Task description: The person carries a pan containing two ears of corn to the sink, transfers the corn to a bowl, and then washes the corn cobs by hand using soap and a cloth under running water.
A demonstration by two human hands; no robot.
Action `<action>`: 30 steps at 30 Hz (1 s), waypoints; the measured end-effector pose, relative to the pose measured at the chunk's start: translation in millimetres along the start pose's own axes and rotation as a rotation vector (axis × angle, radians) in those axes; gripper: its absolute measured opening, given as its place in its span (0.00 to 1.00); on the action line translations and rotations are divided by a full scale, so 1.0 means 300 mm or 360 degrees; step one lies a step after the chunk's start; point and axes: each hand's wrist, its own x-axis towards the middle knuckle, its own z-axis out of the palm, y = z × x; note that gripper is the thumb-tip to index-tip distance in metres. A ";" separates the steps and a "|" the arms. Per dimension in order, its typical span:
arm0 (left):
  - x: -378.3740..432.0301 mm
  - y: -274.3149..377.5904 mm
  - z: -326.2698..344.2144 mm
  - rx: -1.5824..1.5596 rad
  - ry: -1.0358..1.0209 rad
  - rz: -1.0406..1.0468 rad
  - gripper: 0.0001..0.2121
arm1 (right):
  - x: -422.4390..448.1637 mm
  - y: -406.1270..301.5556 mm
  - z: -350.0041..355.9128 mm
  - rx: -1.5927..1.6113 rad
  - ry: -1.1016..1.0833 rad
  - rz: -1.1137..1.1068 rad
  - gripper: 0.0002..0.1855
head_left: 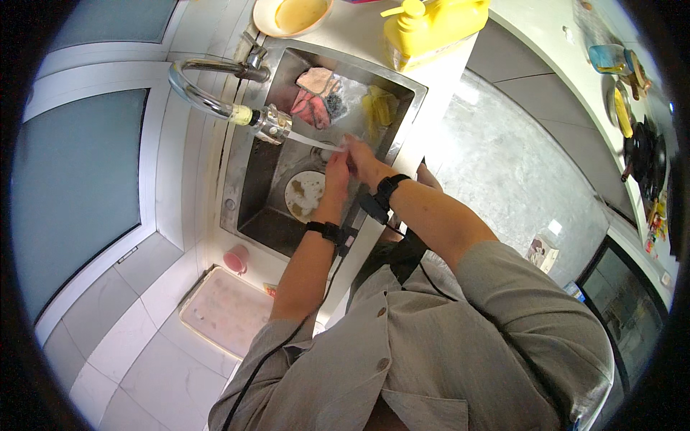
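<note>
My left hand and my right hand are close together over the stainless steel sink. A stream of water from the chrome faucet's spray head runs onto my fingers. Whether anything small lies between the hands is hidden. Below my left hand, a white plate with brownish residue and suds rests on the sink bottom, partly covered by that forearm. Pink and peach cloths lie wet at the sink's far end. Beside them is a crumpled yellow item, perhaps rubber gloves.
A yellow pump bottle and a bowl of yellowish liquid stand beyond the sink. Left of me are a pink mug and a shallow tray. The faucet neck arches over the left rim. Cables hang from both wrist straps.
</note>
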 end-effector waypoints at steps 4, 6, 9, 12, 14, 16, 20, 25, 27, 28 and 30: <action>0.113 -0.082 -0.040 -0.0386 0.0011 0.0025 0.16 | 0.007 0.028 0.000 0.0264 -0.0120 0.0041 0.22; 0.124 -0.106 -0.040 -0.0350 -0.0026 0.0169 0.17 | 0.018 0.030 -0.004 -0.0017 -0.0090 -0.0140 0.21; 0.098 -0.076 -0.009 0.0078 0.0093 0.0093 0.18 | 0.020 0.028 -0.006 -0.0415 -0.0052 -0.0393 0.19; 0.071 0.005 0.013 -0.0210 0.0102 -0.0057 0.18 | -0.014 0.023 -0.001 0.0132 -0.0153 -0.0047 0.18; 0.050 0.000 0.032 -0.0427 0.0080 -0.0064 0.17 | -0.051 0.011 0.020 0.0264 -0.0123 0.0133 0.18; 0.063 -0.031 0.038 0.0114 0.0101 0.0345 0.17 | -0.074 -0.043 0.026 0.0186 0.0013 -0.0114 0.22; 0.142 -0.121 0.023 0.0877 0.0182 0.0471 0.20 | -0.126 -0.065 0.044 0.0121 0.0244 -0.0036 0.23; 0.117 -0.047 0.020 0.0515 0.0104 0.0350 0.28 | -0.138 -0.053 0.068 0.0089 0.0045 0.0005 0.24; 0.017 -0.011 0.073 0.0082 0.0179 0.0211 0.28 | -0.111 -0.082 0.073 0.0071 0.0000 0.0007 0.24; -0.040 0.000 0.098 -0.0233 0.0204 0.0180 0.27 | -0.096 -0.093 0.070 0.0008 -0.0038 -0.0039 0.24; -0.101 0.033 0.108 -0.0226 0.0193 0.0191 0.24 | -0.071 -0.094 0.064 -0.0023 -0.0078 -0.0131 0.24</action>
